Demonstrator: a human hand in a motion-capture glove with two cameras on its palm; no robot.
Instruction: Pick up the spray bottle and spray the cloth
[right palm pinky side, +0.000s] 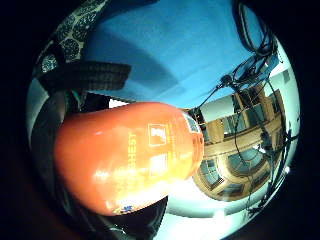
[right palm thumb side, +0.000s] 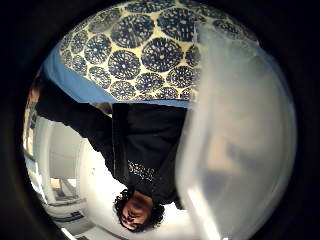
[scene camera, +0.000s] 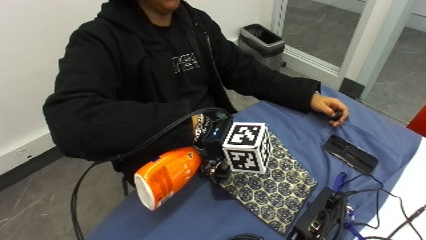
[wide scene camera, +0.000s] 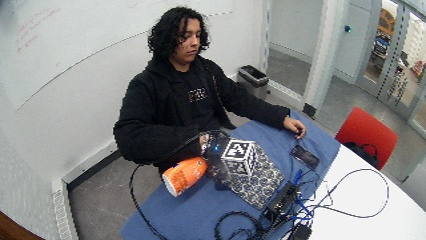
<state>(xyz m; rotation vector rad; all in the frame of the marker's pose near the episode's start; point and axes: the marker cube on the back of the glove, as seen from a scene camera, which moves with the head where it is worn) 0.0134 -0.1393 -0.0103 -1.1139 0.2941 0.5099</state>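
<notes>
One orange spray bottle (scene camera: 168, 176) is up off the desk (scene camera: 200, 215), tipped nearly on its side with its base pointing out past the desk's near edge. The gloved right hand (scene camera: 214, 150) seems wrapped round its neck end, though the fingers are mostly hidden, so the exact hold cannot be told for sure. Its nozzle end lies just at the edge of the patterned cloth (scene camera: 273, 185), which is spread flat on the blue desk. To spray well, I would angle the nozzle down toward the middle of the cloth rather than its border, keep the bottle's base from dropping further, and squeeze the trigger without swinging the aim.
</notes>
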